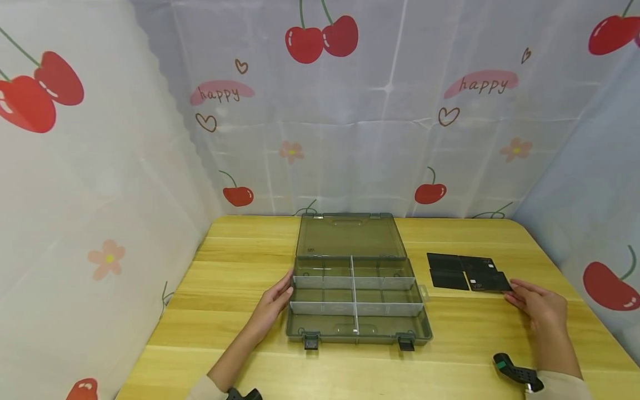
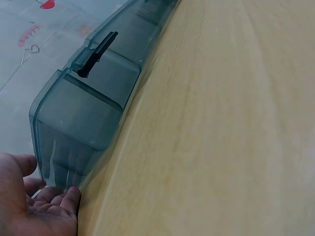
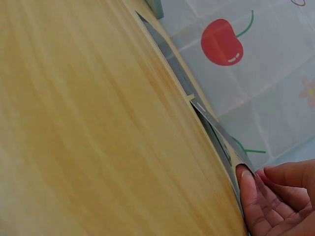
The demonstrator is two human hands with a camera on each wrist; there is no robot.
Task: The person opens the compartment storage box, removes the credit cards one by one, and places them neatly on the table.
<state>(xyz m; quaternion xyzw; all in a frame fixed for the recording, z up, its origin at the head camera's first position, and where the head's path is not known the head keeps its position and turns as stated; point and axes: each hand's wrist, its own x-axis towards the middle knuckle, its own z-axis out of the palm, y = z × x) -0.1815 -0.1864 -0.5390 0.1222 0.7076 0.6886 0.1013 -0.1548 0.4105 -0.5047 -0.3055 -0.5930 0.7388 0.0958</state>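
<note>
A translucent grey-green compartment box (image 1: 357, 322) lies on the table with its lid (image 1: 350, 236) folded back. White dividers (image 1: 322, 282) split its inside into several sections, all bare. My left hand (image 1: 272, 303) rests against the box's left side; in the left wrist view its thumb and fingers (image 2: 71, 199) touch the outer wall near a corner. To the right of the box lie several black cards (image 1: 449, 279) in two rows. My right hand (image 1: 542, 305) pinches the right end of the near right card (image 1: 489, 282), marked VIP. The right wrist view shows that end raised off the table.
Two dark latches (image 1: 311, 341) hang from the box's front edge. A clear tab (image 1: 424, 293) juts from its right side. Cherry-printed curtains (image 1: 345, 139) enclose the wooden table (image 1: 240, 244) at the back and sides.
</note>
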